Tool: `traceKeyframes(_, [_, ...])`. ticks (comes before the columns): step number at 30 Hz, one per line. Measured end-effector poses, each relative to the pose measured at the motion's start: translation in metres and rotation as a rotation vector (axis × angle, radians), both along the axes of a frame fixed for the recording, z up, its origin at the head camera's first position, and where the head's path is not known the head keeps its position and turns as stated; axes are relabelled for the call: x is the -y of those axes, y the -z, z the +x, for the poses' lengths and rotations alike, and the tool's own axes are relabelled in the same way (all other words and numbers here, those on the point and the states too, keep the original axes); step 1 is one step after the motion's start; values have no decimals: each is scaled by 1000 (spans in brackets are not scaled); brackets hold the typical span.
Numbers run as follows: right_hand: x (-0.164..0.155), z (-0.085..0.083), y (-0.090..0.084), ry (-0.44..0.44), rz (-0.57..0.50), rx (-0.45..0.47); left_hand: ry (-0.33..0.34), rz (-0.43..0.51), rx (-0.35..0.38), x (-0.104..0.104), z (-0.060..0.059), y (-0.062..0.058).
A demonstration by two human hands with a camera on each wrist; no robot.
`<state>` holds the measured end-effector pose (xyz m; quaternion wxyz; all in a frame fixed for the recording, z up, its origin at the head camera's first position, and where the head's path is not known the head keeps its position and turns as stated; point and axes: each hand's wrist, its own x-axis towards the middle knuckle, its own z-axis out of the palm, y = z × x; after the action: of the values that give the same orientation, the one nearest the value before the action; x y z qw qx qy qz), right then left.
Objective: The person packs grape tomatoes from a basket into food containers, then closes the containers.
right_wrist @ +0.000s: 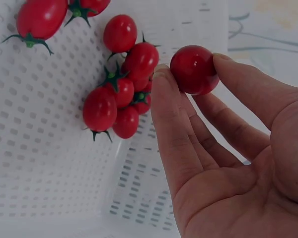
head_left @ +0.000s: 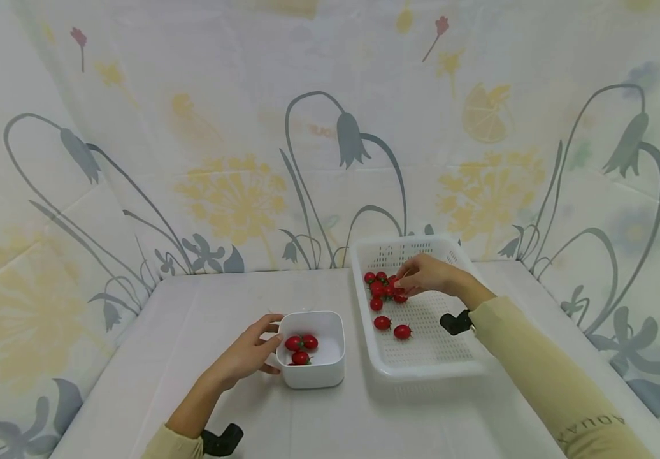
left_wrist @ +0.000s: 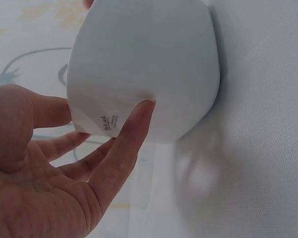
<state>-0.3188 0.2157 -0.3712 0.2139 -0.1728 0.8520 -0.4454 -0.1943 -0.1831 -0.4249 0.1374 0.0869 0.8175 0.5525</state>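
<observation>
On the table's left-hand part, my left hand [head_left: 250,350] holds the side of a small white container [head_left: 313,377]. In the left wrist view its fingers [left_wrist: 134,121] lie against the smooth outer wall [left_wrist: 149,54], beside small printed lettering. Several red cherry tomatoes [head_left: 300,358] lie inside. Over the white perforated basket [head_left: 373,357], my right hand [head_left: 430,275] pinches one cherry tomato [right_wrist: 193,69] between thumb and fingertips. Beneath and beside that hand is a cluster of cherry tomatoes with green stems [right_wrist: 121,91]. Two more tomatoes [head_left: 402,331] lie apart, nearer the basket's front.
The basket stands right of the small container, with a strip of white tabletop [head_left: 355,408] between them. Its raised rim [head_left: 358,299] surrounds the tomatoes. Behind the table hangs a flower-printed cloth [head_left: 330,191], which also covers both sides.
</observation>
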Motion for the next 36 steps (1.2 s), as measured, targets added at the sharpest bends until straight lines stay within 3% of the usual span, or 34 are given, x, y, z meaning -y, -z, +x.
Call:
traceKeyframes(22, [14,25,-16,-40,-34,-26,-20,-10,-3,-1,-2,2])
traceKeyframes(36, [32,45,-22,14,-55,-64,-16,-6,0,-1,-1,1])
